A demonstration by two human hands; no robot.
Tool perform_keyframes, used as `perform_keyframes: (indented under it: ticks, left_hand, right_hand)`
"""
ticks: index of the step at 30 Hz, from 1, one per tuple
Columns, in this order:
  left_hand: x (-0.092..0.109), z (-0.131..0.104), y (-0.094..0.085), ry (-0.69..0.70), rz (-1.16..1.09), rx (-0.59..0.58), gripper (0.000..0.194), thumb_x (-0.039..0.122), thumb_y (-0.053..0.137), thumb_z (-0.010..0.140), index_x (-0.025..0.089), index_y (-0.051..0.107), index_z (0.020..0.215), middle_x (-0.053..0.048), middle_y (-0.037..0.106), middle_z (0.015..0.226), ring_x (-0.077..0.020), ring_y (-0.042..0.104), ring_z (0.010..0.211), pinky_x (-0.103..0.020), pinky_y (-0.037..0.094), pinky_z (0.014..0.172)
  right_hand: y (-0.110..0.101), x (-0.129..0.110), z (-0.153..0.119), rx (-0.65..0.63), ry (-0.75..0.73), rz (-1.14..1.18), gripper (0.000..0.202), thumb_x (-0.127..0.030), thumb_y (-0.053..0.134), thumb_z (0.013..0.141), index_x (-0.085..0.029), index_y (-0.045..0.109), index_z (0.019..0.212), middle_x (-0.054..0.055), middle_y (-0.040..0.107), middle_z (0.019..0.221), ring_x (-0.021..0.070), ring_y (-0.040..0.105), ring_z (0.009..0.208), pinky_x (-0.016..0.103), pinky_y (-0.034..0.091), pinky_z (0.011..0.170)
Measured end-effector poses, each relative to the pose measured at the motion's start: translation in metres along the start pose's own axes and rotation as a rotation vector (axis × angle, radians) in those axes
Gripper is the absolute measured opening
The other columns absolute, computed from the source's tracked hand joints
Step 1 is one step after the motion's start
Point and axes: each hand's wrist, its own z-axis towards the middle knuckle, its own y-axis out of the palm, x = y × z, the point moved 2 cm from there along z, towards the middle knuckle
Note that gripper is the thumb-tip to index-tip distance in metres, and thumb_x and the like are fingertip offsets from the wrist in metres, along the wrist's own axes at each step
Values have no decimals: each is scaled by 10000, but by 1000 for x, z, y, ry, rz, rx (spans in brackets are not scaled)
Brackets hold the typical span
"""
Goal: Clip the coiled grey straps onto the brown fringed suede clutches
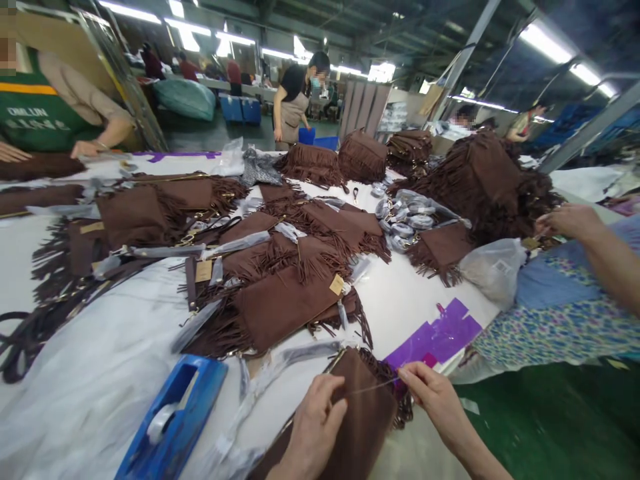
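A brown fringed bag [367,400] lies in front of me at the table's near edge, its fringe to the right. My left hand [315,423] rests over it with curled fingers. Thumb and forefinger lie close to one end of a thin, pale thread [370,386], stretched taut above the bag. At the other end my right hand [433,397] pinches this thread between thumb and forefinger. Whether it is thread or clear strip is hard to make out. Just beyond sits another fringed bag [285,307] with a tan tag [337,285].
A blue tape dispenser [173,420] stands left of my hands, beside white wrapping [100,367]. Purple tape [437,333] marks the table at right. Brown bags [480,173] are heaped farther back. A co-worker's hand [570,221] reaches in from the right; another person [65,113] works at left.
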Motion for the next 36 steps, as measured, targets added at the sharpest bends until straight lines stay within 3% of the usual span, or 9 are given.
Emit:
perform_keyframes:
  ticks: [2,6,11,15,18,22,29,32,36]
  left_hand:
    - [2,-6,1,135,312,10,341,209,500,793,231,533,1131,-68,588,1075,-242,502,967,-407,347,823]
    - [-6,-14,8,215,563,-49,251,177,349,902,205,577,800,-11,610,743,-192,507,771,-350,314,713]
    - [-16,-17,15,297,640,21,263,154,361,897,192,533,701,-3,577,688,-178,481,716,-323,284,675]
    - [-6,-12,15,269,664,-12,239,133,380,885,187,547,723,-9,576,694,-189,481,719,-333,296,674]
    - [-5,-7,9,154,626,-25,190,116,394,874,192,566,851,-24,592,833,-203,496,818,-341,331,732]
    - [-19,-1,3,-122,623,89,384,60,521,755,145,486,1128,-85,547,1077,-244,468,1003,-363,340,857]
    - [-23,15,20,-343,663,-5,329,22,476,673,171,560,954,-44,616,957,-232,545,932,-350,365,810]
    - [-9,10,26,-207,722,-40,324,-8,450,657,208,566,869,-2,627,815,-175,588,775,-266,379,651]
    - [35,-5,26,324,1029,206,233,16,451,751,228,546,761,7,553,656,-155,542,612,-261,328,544]
  right_hand:
    - [2,-1,-3,-9,2,-2,370,-537,474,732,-189,480,605,-66,340,479,103,326,456,232,250,448]
    - [-2,1,-4,-7,-33,-69,369,-525,446,770,-199,478,599,-56,366,459,117,369,435,237,302,434]
    - [10,-7,-17,202,-520,-598,263,-324,409,845,-198,639,860,100,635,965,255,564,896,393,434,777]
    - [59,-13,-33,-177,-744,-641,418,-109,314,832,-147,480,1214,112,617,1072,186,589,940,289,471,766]
    - [78,-9,-28,-354,-658,-548,306,-152,307,866,-152,559,1041,70,647,841,156,618,748,232,472,645]
    - [64,2,0,-374,-498,-513,315,-266,292,914,-188,560,768,10,579,653,140,562,564,234,409,532]
    - [28,8,50,-389,-314,-318,338,-412,330,893,-204,560,758,-23,533,586,142,536,522,247,405,540]
    - [17,-8,63,-398,-311,-215,326,-436,368,888,-205,581,801,-21,552,630,128,530,520,233,413,535]
    - [1,-52,60,-510,-548,-182,268,-359,376,921,-214,598,880,5,603,775,128,565,681,216,427,629]
